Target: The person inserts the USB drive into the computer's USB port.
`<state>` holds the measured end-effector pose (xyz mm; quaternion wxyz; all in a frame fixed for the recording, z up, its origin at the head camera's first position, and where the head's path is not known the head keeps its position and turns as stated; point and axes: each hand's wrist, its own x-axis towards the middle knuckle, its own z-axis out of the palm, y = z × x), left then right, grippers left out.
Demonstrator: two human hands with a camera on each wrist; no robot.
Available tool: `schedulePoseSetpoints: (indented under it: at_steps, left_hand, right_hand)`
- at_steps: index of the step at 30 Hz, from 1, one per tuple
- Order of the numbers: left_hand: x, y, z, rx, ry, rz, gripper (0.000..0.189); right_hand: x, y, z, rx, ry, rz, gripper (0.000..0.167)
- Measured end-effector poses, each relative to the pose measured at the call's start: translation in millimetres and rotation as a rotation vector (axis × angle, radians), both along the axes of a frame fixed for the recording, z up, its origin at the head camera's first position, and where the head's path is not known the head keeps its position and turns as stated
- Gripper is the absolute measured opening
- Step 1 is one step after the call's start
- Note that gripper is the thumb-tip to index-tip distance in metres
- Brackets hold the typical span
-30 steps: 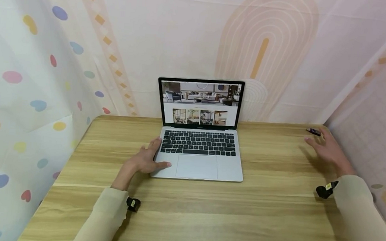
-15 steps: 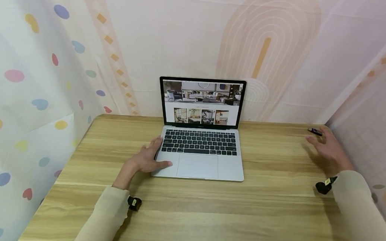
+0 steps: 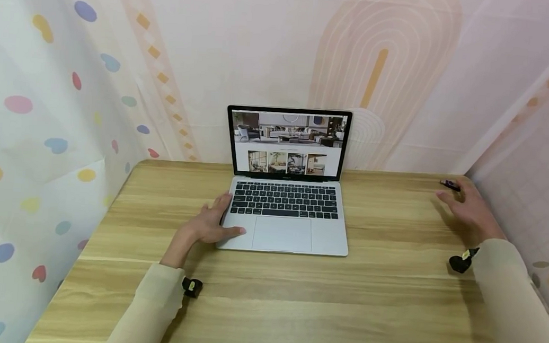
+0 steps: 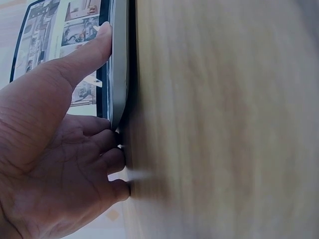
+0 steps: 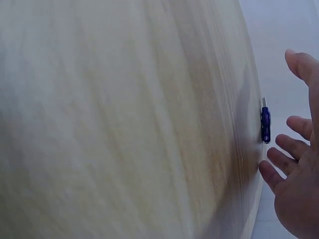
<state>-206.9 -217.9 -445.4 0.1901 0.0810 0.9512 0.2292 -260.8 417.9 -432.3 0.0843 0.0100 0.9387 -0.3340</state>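
An open silver laptop [image 3: 281,233] stands at the table's back middle, its lit screen showing furniture pictures. My left hand [image 3: 210,225] holds its left edge: the thumb lies on the palm rest beside the trackpad, while the other fingers bend against the side, as the left wrist view also shows. At the back right corner, my right hand [image 3: 470,209] hovers by a small dark purple USB flash drive [image 3: 450,185]. In the right wrist view, the drive [image 5: 265,124] lies on the table near its far edge, metal plug bare, and the spread fingers and thumb are apart from it.
The wood-grain table [image 3: 294,305] bears the laptop and the drive. A patterned cloth [image 3: 273,49] hangs right behind the table's back edge, and more cloth closes in on the left and right sides. A small black wrist camera [image 3: 461,260] sits at each sleeve cuff.
The head view has shifted slightly. The right thumb has come a little nearer to the flash drive. My left hand stays in place on the laptop.
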Motion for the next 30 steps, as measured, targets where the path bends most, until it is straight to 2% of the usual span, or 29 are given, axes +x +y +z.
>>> schedulePoseSetpoints:
  at_steps: [5, 15, 30]
  left_hand:
    - [0.9, 0.1, 2.1, 0.005, -0.001, 0.004, 0.111]
    - [1.4, 1.2, 2.3, 0.005, -0.009, 0.01, 0.111]
    - [2.3, 2.8, 3.0, -0.002, 0.0, 0.012, 0.112]
  right_hand:
    - [-4.5, 1, -0.4, 0.036, 0.021, 0.006, 0.094]
    - [-13.9, -2, -7.6, 0.109, 0.144, 0.034, 0.081]
    - [-10.3, -5, -7.2, 0.172, 0.062, 0.027, 0.091]
